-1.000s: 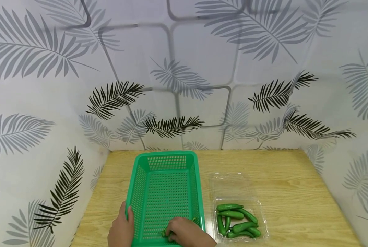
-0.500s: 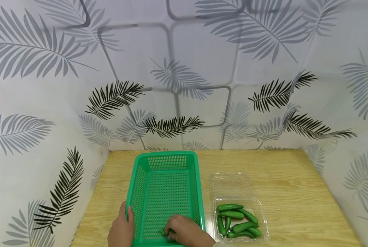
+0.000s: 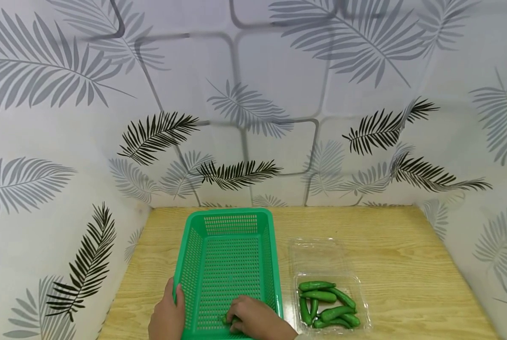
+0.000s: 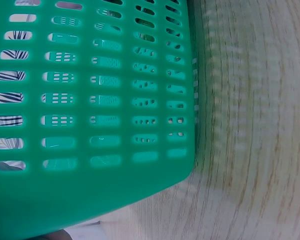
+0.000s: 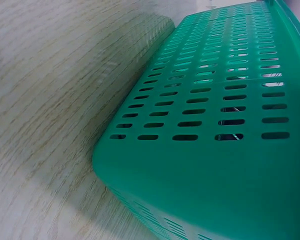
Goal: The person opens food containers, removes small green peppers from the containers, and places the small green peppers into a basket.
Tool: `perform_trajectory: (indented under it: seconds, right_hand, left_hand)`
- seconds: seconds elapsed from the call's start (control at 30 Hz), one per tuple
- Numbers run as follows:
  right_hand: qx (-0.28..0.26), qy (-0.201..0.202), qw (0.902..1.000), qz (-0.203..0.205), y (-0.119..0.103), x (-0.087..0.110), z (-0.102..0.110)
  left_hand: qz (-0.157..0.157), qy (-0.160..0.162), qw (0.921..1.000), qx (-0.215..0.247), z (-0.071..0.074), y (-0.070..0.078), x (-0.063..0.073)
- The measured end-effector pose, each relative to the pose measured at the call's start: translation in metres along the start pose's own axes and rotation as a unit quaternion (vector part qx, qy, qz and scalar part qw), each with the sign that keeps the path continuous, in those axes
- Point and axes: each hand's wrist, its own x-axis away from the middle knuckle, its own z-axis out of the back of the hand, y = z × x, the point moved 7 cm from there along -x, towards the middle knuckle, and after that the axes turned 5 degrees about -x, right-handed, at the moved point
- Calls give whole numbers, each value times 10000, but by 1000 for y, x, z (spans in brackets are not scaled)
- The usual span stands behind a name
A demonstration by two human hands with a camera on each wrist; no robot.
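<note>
A green perforated plastic basket (image 3: 232, 274) stands on the table in the head view. My left hand (image 3: 167, 314) grips its left rim, with the thumb inside the wall. Over the near end of the basket, my right hand (image 3: 255, 317) reaches in with curled fingers. It holds a green pepper (image 3: 225, 319); only a small end shows beside the fingertips, and the rest is hidden under the hand. The basket's outer wall fills much of the left wrist view (image 4: 110, 185) and right wrist view (image 5: 200, 170); neither shows my grip clearly.
To the right of the basket lies an open clear plastic box (image 3: 365, 307) holding several green peppers (image 3: 319, 296). Its lid (image 3: 317, 255) is folded back. The wooden table (image 3: 406, 264) meets patterned cloth walls (image 3: 274, 156) behind and at both sides.
My right hand has shifted very slightly over the pepper at the near end of the basket. The left hand and the box of peppers stay where they were.
</note>
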Motion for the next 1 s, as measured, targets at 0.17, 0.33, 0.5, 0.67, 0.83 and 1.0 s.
perform_trajectory:
  seconds: [0.17, 0.33, 0.5, 0.67, 0.83, 1.0]
  right_hand:
    - [-20, -3, 10000, 5, -2, 2, 3]
    - [-101, -1, 9999, 9, -3, 5, 6]
    - [24, 181, 9998, 68, -5, 11, 13]
    - [-101, 449, 9987, -208, -6, 22, 27]
    - [49, 1069, 9940, -210, -4, 36, 46]
    - [184, 1606, 9864, -314, 3, 51, 62]
  left_hand:
    - [-12, 49, 10000, -27, 0, 0, 0]
    - [-31, -4, 10000, -55, 1, 1, 0]
    - [-50, -15, 10000, -25, 1, 2, 1]
    - [-83, 93, 9999, 8, 1, 1, 0]
    - [-83, 111, 9999, -25, 1, 0, 0]
    - [-75, 112, 9999, -41, 0, 0, 0]
